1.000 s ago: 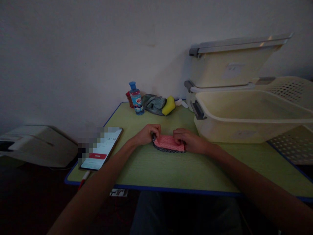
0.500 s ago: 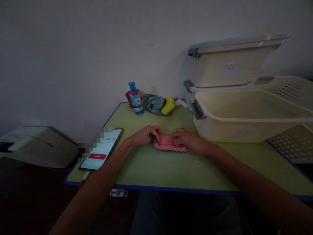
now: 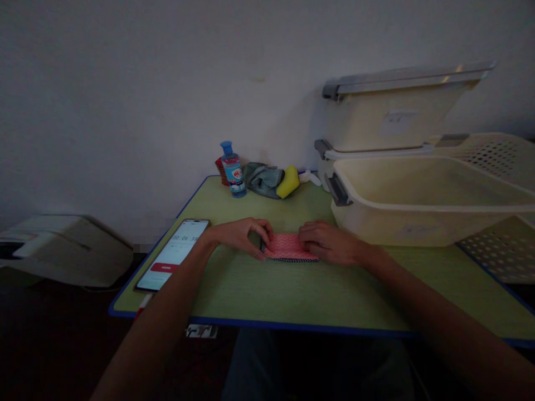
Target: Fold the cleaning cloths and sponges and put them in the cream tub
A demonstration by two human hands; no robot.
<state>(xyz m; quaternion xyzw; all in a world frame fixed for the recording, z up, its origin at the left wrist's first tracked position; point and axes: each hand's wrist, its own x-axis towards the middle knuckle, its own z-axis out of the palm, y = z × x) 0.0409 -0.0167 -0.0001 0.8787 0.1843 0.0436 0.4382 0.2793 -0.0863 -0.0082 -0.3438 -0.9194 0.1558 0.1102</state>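
Note:
A pink cloth with a dark zigzag edge lies folded into a small flat rectangle on the green table. My left hand grips its left end, the thumb at the near corner and bent fingers on top. Over the right end, my right hand has its fingers curled and pressed onto the fabric, hiding that part; its thumb is hard to make out.
A phone with a running timer lies left. At the back stand a blue bottle, a grey cloth and a yellow sponge. Cream bins fill the right side, one with its lid raised.
My left thumb has moved out to the cloth's near left corner, and the left fingers have spread. My right fingers have flattened a little; the cloth's left edge lies straighter.

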